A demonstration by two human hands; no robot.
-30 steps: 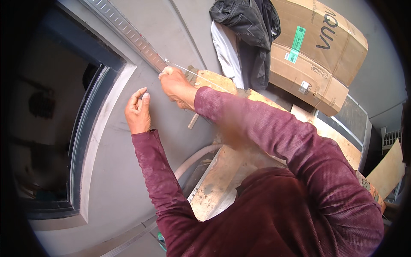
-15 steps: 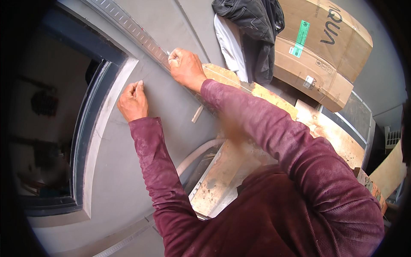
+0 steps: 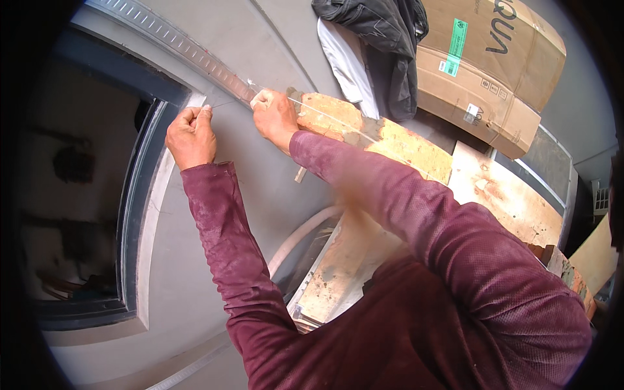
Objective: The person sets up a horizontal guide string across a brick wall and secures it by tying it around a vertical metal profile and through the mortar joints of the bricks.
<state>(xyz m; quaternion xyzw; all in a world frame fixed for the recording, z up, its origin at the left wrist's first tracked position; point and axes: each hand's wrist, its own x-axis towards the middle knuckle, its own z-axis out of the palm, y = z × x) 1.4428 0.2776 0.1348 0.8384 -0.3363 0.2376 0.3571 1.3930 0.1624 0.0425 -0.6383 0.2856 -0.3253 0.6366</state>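
My left hand is closed in a pinch in front of the grey wall, beside the dark window frame. A faint thin line shows near its fingertips, but what they hold is too small to make out. My right hand is closed against the lower end of a slotted metal strip. A thin white string runs past this hand, stretched along a mortar-stained wooden board. A small frayed white tuft stands just above the right knuckles. The right fingers' grip is partly hidden.
The dark window has a pale sill edge on the left. Dark clothing hangs at the back, beside a large cardboard box. Planks lie to the right, and a pale curved hose lies below my arms.
My left hand has shifted up and slightly left in view, and the right slightly down. The view has turned a little, showing more of the board and string. Both hands stay closed.
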